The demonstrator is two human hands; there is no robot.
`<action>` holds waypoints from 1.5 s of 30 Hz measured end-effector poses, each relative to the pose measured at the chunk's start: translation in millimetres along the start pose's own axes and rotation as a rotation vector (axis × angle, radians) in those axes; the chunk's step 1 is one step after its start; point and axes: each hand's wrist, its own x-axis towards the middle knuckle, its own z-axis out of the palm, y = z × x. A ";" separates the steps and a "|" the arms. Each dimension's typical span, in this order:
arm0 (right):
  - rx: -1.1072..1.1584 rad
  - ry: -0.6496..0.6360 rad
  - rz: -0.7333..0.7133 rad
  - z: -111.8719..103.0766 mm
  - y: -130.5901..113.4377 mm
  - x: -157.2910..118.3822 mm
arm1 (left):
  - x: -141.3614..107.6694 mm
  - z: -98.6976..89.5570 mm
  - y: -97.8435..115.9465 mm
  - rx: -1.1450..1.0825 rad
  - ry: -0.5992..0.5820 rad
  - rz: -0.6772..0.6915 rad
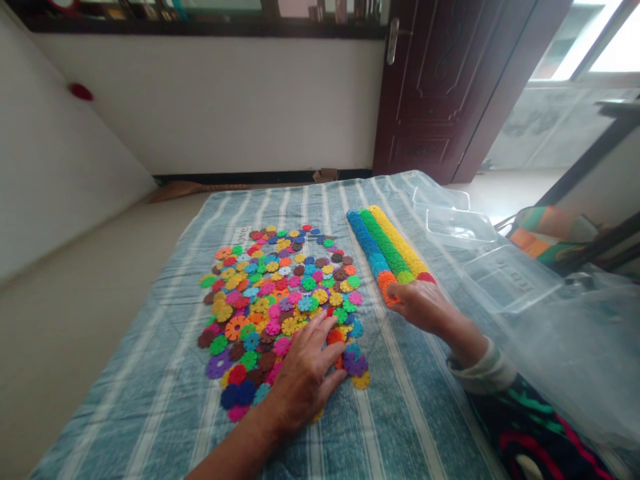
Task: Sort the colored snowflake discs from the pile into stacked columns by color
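Observation:
Many flower-shaped plastic interlocking discs (pixel 270 290) in mixed colours lie spread out in a loose, overlapping pile on the cloth. My left hand (pixel 310 363) rests on the near right part of this pile, fingers apart, with discs under the fingertips. To the right, discs are stacked on edge in three long rows side by side: a blue row (pixel 367 237), a green row (pixel 385 243) and a yellow row (pixel 397 240). Orange discs (pixel 386 287) form the near end of the blue row. My right hand (pixel 423 303) is closed at that end, thumb and fingers against the orange discs; its palm side is hidden.
The striped blue cloth (pixel 165 380) covers the table. Clear plastic boxes (pixel 460 227) and an open clear tray (pixel 510 277) stand along the right side. Clear plastic sheeting (pixel 575 353) lies nearer. A dark red door (pixel 440 87) is behind.

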 end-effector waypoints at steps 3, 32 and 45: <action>0.008 0.004 0.010 -1.1 -1.5 -0.2 | 2.2 2.2 -1.7 0.019 0.003 0.014; 0.633 0.225 -0.366 10.9 -46.0 -6.4 | 33.8 5.2 1.8 -0.125 0.406 0.071; 0.424 0.170 -0.043 -8.3 23.2 -1.5 | 30.7 9.0 -0.9 -0.064 0.291 0.045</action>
